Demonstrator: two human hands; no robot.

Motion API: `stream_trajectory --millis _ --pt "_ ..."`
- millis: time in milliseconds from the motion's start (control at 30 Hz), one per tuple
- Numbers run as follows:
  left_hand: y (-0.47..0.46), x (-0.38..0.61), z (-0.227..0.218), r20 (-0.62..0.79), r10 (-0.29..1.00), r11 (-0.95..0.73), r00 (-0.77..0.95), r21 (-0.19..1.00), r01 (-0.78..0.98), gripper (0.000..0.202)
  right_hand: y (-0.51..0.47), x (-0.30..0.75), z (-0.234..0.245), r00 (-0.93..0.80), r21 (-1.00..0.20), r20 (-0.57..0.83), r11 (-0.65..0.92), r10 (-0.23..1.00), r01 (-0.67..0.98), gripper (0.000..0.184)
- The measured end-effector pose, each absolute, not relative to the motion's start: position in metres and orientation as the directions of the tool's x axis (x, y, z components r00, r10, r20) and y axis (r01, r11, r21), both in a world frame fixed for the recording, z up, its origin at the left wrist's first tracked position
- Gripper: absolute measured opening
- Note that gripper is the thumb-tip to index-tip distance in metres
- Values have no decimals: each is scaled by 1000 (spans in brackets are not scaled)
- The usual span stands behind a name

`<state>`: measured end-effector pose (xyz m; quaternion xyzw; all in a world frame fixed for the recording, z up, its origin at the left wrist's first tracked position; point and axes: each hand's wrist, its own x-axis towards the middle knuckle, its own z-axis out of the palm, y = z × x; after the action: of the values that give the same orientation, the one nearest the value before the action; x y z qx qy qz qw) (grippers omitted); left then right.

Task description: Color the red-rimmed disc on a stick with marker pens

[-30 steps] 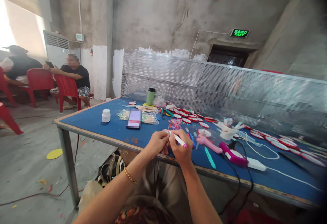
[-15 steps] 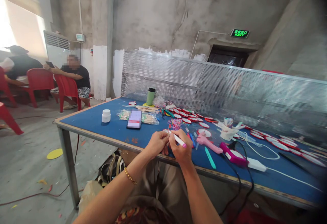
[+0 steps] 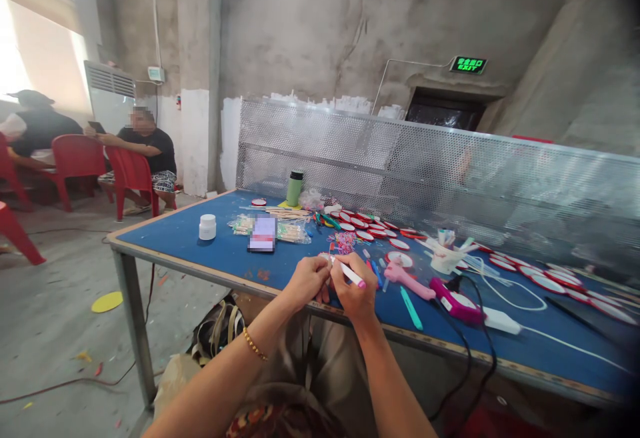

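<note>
Over the front edge of the blue table (image 3: 170, 245), my two hands meet. My right hand (image 3: 357, 295) grips a white marker (image 3: 351, 274) with a pink end, its other end pointing at my left fingers. My left hand (image 3: 307, 281) is closed in a pinch; what it holds is too small and too covered to name. A small red bit shows just above the fingertips. Close behind lies a pile of colourful small bands (image 3: 345, 243). To the right of my right hand are blue pens (image 3: 377, 275) and a pink glue gun (image 3: 407, 279).
A phone (image 3: 262, 234) lies on bagged sticks (image 3: 295, 230), near a white bottle (image 3: 207, 227) and green tumbler (image 3: 295, 189). Red-rimmed white discs (image 3: 365, 235), a cup of tools (image 3: 445, 258), a teal cutter (image 3: 411, 308) and a magenta device (image 3: 457, 303) with cords lie rightward. People sit left.
Almost nothing differs. Both hands keep the same place and hold, and the marker stays at my left fingers; the view has shifted very slightly.
</note>
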<state>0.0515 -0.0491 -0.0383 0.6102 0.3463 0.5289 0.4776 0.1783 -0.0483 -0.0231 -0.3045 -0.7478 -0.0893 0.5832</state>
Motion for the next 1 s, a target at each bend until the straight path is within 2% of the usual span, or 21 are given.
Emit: stream_trajectory --millis 1000 --pt "-48 51 -40 325 925 -314 194 945 -86 30 -50 179 -23 -134 -264 911 802 390 536 14"
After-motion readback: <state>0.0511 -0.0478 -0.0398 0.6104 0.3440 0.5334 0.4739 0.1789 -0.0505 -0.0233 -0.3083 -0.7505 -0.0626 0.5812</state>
